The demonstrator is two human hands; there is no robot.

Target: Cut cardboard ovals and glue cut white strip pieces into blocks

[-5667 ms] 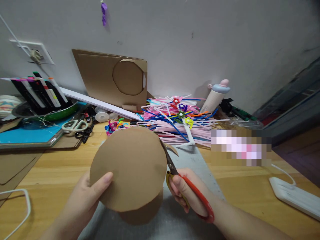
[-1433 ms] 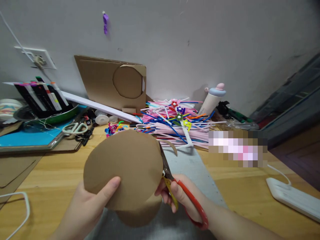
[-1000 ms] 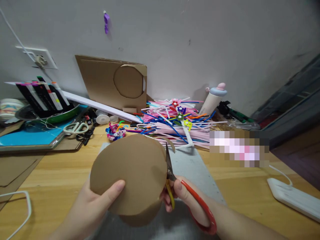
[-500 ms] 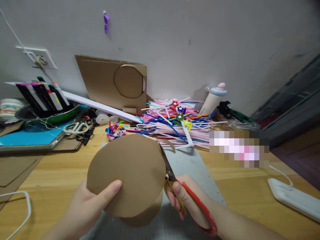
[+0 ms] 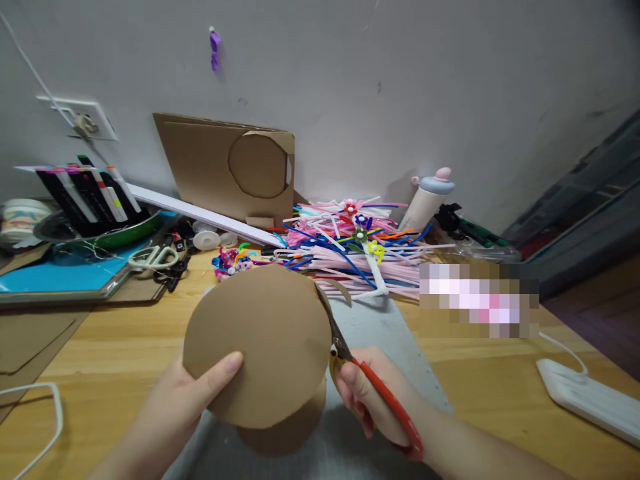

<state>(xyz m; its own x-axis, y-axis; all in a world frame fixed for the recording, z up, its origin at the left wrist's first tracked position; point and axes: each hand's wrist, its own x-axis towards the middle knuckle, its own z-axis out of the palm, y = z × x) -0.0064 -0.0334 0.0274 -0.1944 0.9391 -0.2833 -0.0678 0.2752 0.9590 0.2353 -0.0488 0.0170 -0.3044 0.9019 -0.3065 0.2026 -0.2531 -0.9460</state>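
A round brown cardboard disc (image 5: 260,347) is held up over the grey mat by my left hand (image 5: 200,393), its thumb on the top face and its fingers hidden beneath. My right hand (image 5: 375,393) grips a pair of scissors (image 5: 387,393) with red and yellow handles. Their dark blades lie along the disc's upper right edge, and the handles are nearly together. A thin curved cardboard strip (image 5: 337,290) sticks out beyond the blades. Below the disc, another piece of cardboard (image 5: 285,430) shows on the mat, mostly covered.
Behind the disc lies a heap of coloured pipe cleaners (image 5: 340,247), with a white bottle (image 5: 425,200) beyond. Cardboard sheets (image 5: 200,167) lean on the wall. Markers (image 5: 90,197) and white-handled scissors (image 5: 153,258) sit left. A white power strip (image 5: 585,400) lies right.
The scissor handles have closed together, bringing the blades shut along the disc's edge. The disc's left side has shifted slightly right, with my left hand still holding it.
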